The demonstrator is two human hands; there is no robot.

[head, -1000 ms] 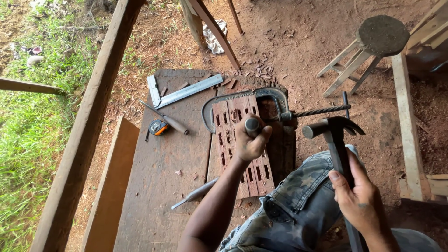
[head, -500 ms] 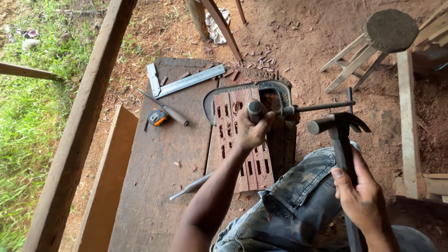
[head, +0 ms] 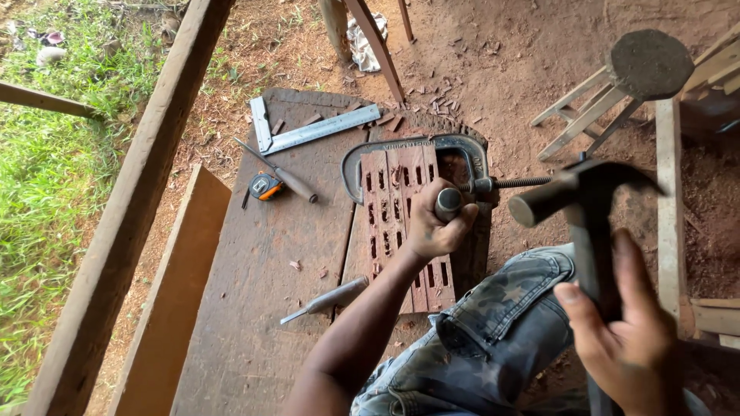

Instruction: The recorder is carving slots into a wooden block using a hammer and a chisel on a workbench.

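Chisel (head: 448,204) stands on a clamped reddish wood panel (head: 401,223), gripped by closed left hand (head: 435,227); right hand (head: 628,331) clutches raised hammer (head: 578,204). Many slots already cut.

Head camera, steeply down over workbench (head: 254,308)

The chisel (head: 449,204) stands in the left hand (head: 433,229) fingers on the slotted boards (head: 401,223), the clamp (head: 432,154) just beyond them, the hammer (head: 586,216) to their right.
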